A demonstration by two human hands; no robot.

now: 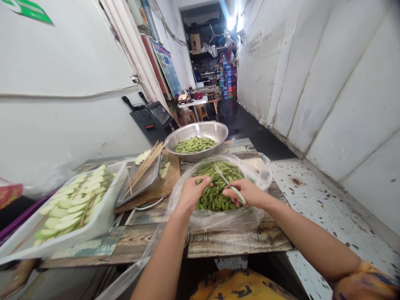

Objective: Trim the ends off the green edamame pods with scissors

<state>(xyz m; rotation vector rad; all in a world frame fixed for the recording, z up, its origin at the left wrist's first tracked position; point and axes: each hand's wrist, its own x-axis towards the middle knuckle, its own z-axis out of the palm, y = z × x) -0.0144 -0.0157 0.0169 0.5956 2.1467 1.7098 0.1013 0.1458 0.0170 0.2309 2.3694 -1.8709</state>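
My right hand [250,192] grips a pair of scissors [239,195] with pale green handles, the blades pointing up and left over a heap of green edamame pods [215,198]. The pods lie in a clear plastic bag [259,177] with its mouth spread wide. At the heap's left side, my left hand [191,193] is closed, thumb against fingers, with a green pod [198,181] showing at the fingers. Beyond the bag stands a wide steel bowl [220,135] with more pods [195,144] in it.
To the left, a white tray [104,223] holds skewered pale green slices [70,208]. Wooden skewers [145,166] rest across a metal tray [150,185] on a wooden cutting board [173,164]. A knife [153,204] lies near the board. A white wall [343,83] runs along the right.
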